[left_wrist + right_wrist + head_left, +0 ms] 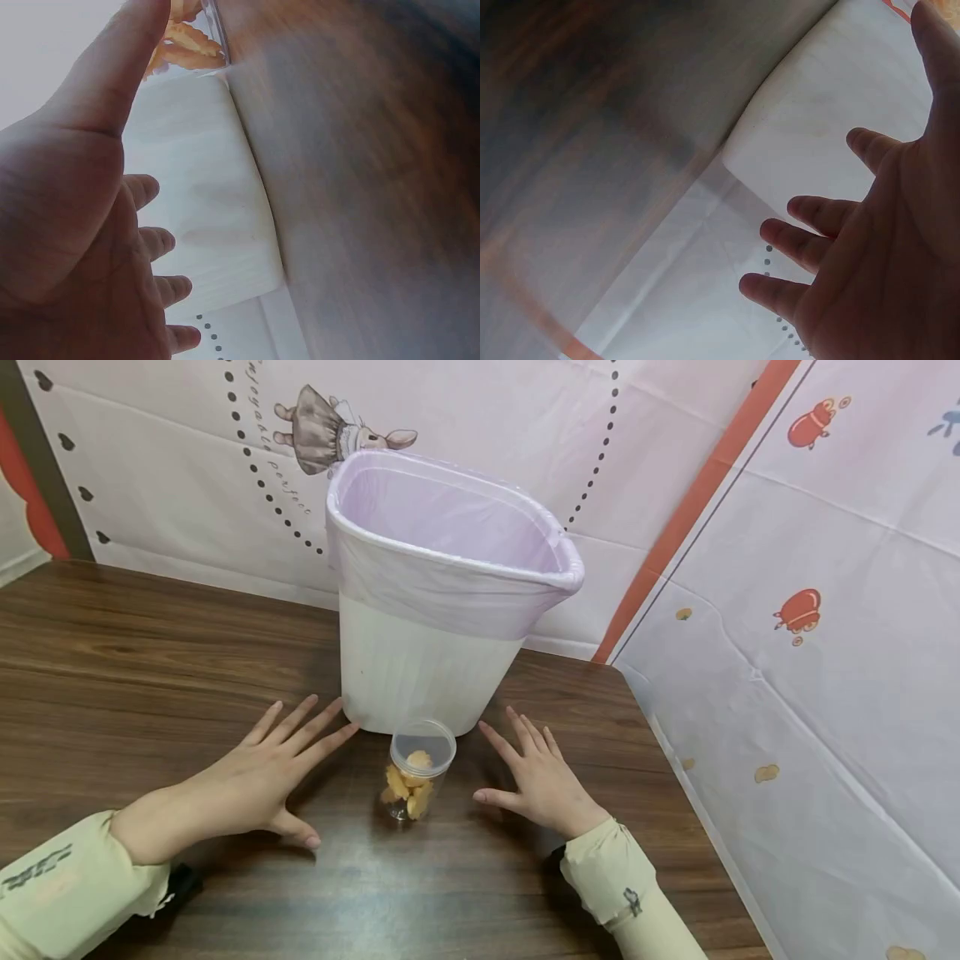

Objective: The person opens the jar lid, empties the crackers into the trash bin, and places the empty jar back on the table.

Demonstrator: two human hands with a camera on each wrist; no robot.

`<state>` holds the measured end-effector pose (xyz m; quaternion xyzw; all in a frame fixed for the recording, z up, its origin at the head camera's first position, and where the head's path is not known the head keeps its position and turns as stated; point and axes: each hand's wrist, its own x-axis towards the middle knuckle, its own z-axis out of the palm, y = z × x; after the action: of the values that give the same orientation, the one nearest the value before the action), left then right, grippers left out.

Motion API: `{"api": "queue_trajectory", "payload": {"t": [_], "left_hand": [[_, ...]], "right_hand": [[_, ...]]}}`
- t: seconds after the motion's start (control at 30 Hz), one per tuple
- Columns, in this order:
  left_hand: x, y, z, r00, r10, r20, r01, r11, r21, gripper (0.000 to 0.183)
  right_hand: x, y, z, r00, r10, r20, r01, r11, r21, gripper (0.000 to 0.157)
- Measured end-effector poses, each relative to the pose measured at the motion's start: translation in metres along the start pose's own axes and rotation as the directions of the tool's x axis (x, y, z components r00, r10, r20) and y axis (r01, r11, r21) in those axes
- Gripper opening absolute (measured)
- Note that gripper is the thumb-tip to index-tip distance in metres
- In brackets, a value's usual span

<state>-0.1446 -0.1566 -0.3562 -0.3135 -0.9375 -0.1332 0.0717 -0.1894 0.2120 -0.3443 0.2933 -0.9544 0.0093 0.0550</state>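
Note:
A clear plastic jar (442, 768) stands upright on the table, with several orange-yellow crinkled pieces (411, 789) inside. Right behind it is a white trash bin (420, 668), lined with a pale purple bag (450, 593) folded over its rim. My left hand (247, 781) is spread to the left of the jar, its fingertips close by the bin's lower left corner. On the other side, my right hand (543, 781) has its fingers extended near the bin's lower right corner. Both hands hold nothing. In the left wrist view the orange pieces (191, 49) show beyond the thumb.
The dark wood-grain table (390, 893) runs back to a printed cloth wall (465, 410) with a rabbit drawing. Another printed cloth (847, 693) rises along the table's right edge. The bin stands tall near the back of the table.

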Motion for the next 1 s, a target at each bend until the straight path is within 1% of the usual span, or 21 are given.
{"api": "queue_trajectory", "payload": {"t": [0.17, 0.4, 0.6, 0.73, 0.83, 1.0], "left_hand": [[0.0002, 0.0002, 0.0006, 1.0, 0.0, 0.007, 0.0, 1.0, -0.006, 0.128], [0.0003, 0.0001, 0.0002, 1.0, 0.009, -0.001, -0.009, 1.0, 0.005, 0.127], [-0.0001, -0.0014, -0.0019, 1.0, 0.007, 0.012, -0.007, 1.0, 0.0, 0.127], [0.0012, -0.0019, -0.003, 1.0, 0.016, 0.007, -0.016, 1.0, 0.007, 0.126], [0.0024, -0.0016, -0.0029, 1.0, 0.022, 0.0, -0.022, 1.0, 0.017, 0.126], [0.0013, -0.001, -0.002, 1.0, 0.019, 0.002, -0.019, 1.0, 0.024, 0.125]], "right_hand": [[-0.001, 0.0002, -0.0005, 1.0, 0.005, 0.007, -0.005, 1.0, 0.003, 0.088], [-0.0002, 0.0003, -0.0007, 1.0, -0.002, 0.007, 0.002, 1.0, 0.006, 0.088], [0.0009, -0.0002, -0.001, 0.999, -0.003, 0.033, 0.002, 0.999, 0.037, 0.088], [0.0012, -0.001, -0.0022, 0.999, 0.001, 0.045, -0.003, 0.999, 0.05, 0.088], [0.0011, -0.0018, -0.0032, 0.998, 0.008, 0.069, -0.013, 0.998, 0.064, 0.088], [0.0011, -0.0047, -0.0035, 0.991, 0.013, 0.133, -0.024, 0.996, 0.085, 0.087]]}}
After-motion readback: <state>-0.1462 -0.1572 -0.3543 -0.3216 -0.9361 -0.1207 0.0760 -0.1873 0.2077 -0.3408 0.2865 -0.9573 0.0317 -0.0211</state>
